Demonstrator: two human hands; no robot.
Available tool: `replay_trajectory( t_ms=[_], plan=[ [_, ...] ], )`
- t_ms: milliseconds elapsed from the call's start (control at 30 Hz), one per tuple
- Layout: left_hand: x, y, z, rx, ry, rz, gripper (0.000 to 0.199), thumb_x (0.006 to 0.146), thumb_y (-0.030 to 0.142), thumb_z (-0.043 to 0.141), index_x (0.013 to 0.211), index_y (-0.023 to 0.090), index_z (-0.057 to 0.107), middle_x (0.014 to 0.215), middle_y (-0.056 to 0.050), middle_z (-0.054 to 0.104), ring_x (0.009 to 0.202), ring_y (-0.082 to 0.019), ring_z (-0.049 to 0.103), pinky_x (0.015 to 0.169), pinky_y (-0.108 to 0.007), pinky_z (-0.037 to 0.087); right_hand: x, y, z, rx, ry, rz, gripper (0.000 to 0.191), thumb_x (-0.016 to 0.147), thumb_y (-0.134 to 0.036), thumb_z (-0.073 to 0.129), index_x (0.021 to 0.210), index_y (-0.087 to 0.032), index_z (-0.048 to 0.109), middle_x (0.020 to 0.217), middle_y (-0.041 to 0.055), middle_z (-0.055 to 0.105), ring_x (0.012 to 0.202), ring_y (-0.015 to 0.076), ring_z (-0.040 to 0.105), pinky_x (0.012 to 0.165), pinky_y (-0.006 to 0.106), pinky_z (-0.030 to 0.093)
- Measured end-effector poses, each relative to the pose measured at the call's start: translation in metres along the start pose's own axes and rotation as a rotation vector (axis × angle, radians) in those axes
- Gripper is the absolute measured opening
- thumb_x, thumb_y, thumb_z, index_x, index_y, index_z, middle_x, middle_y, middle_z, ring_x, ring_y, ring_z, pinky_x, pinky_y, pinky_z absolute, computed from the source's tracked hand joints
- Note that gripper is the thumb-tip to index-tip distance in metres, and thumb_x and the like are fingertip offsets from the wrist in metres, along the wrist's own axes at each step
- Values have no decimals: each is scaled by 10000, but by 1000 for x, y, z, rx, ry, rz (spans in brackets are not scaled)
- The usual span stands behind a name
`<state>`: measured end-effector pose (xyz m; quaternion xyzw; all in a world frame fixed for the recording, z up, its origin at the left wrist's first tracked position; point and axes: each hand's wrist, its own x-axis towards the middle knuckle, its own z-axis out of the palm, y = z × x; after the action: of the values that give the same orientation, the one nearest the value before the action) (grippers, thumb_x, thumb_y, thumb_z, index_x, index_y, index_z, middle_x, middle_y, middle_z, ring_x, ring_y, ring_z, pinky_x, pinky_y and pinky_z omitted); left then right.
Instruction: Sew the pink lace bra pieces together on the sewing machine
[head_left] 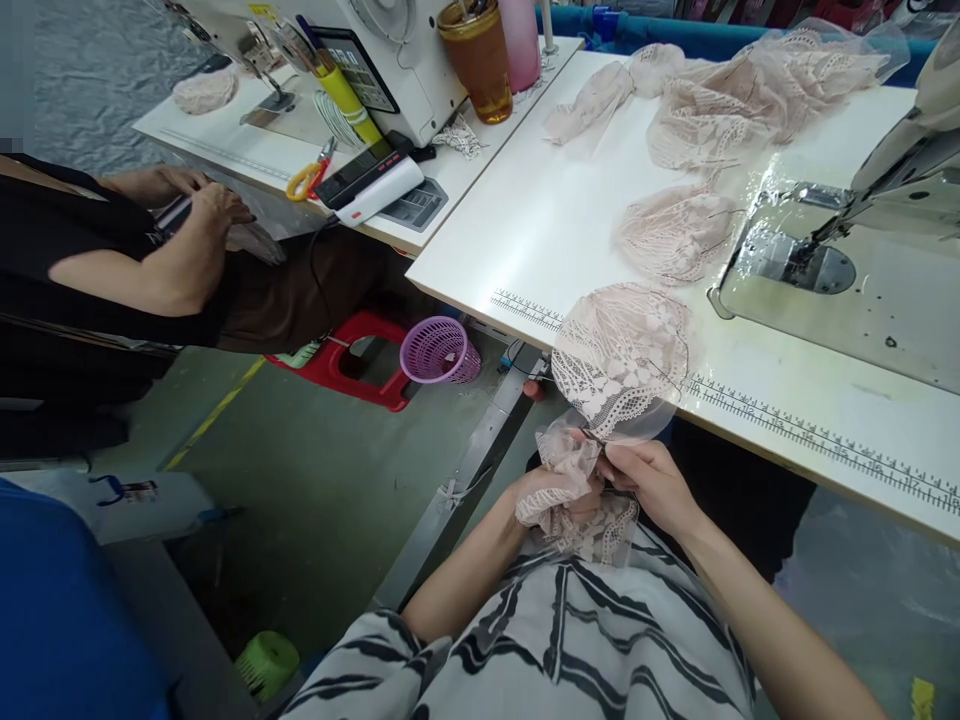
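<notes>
Pale pink lace pieces are gathered in my lap at the table's front edge. My left hand [581, 490] is closed on a bunched lace piece [566, 455], which covers most of its fingers. Close beside it, my right hand [651, 478] pinches at the lace edge. A small thin dark thing shows at its fingertips, too small to name. Just beyond both hands, a rounded lace cup [622, 350] lies over the table edge, its lower border touching or nearly touching my fingers. Another lace cup [679, 232] rests farther back on the white table [525, 220].
A sewing machine [825, 265] stands at the right, with a heap of lace [750, 100] behind. Left, a co-worker [142, 260] handles material beside another machine [405, 60]. Scissors [307, 178] and a brown cup [480, 60] sit there. A purple basket [440, 352] is below.
</notes>
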<state>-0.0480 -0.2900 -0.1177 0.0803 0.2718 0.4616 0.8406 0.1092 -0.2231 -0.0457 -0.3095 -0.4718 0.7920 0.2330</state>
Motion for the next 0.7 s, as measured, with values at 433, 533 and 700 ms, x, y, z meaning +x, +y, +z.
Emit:
replay_trajectory(
  t_ms=[433,533,700],
  plan=[
    [-3,1,-5,27,-317,-29,346,938,426,557,727,154,534,568,66,445,447,-48,373,448,-178,368,-5,0,-2,-123,96,-93,473,886,-529,541,601,-158,606,596,-26,309,543,87,254,487,250,194],
    [-9,4,-12,13,-281,43,441,812,451,687,586,179,424,487,76,354,400,-51,292,386,-183,288,-21,-2,-3,-421,81,-211,264,887,-411,586,878,-190,729,623,-3,475,553,105,383,506,243,304],
    [-18,17,-6,25,-184,70,417,563,302,839,620,193,440,497,59,385,367,-50,247,347,-194,214,-26,-25,-14,-1161,205,-693,468,839,-57,474,1232,-245,645,819,35,664,576,99,493,503,228,313]
  ],
)
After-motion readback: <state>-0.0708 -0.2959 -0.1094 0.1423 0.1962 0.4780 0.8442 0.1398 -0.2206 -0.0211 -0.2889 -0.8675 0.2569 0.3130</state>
